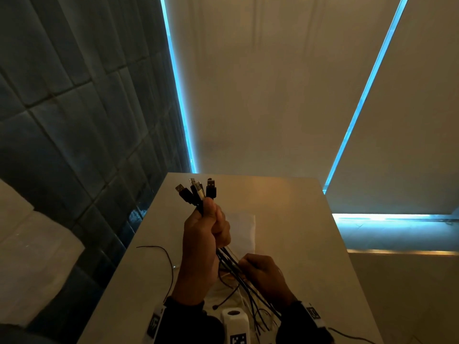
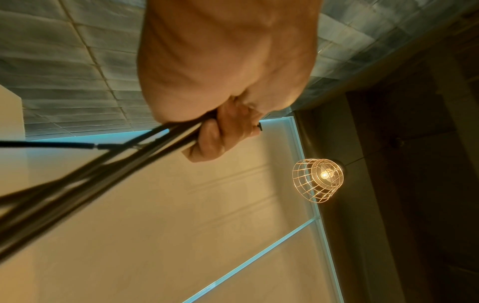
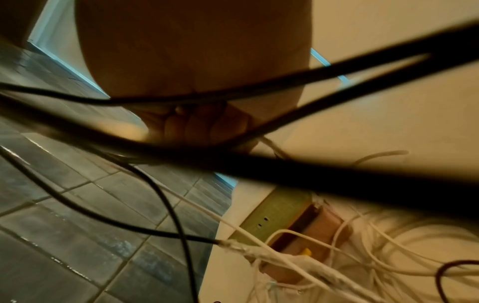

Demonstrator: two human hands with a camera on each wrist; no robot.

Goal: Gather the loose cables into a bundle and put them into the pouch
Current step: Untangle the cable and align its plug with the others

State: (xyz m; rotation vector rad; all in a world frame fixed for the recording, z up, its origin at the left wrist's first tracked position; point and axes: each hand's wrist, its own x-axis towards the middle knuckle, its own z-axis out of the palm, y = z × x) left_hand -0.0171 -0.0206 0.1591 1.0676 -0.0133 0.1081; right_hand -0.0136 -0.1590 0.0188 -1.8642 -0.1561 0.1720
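Several cables [image 1: 224,259] rise upright above the table [image 1: 298,219], plug ends up, clenched in the left hand [image 1: 206,227]. Lower down, the right hand [image 1: 263,274] curls its fingers around their trailing strands. Behind lies the white pouch [image 1: 244,229].

I log cables [image 1: 224,256] sheathed in smooth black and white plastic, plugs [image 1: 196,189] tipped with shiny metal, a matt pale table [image 1: 285,194], glossy blue-grey wall tiles [image 1: 74,108], a wire-cage lamp [image 2: 318,180].
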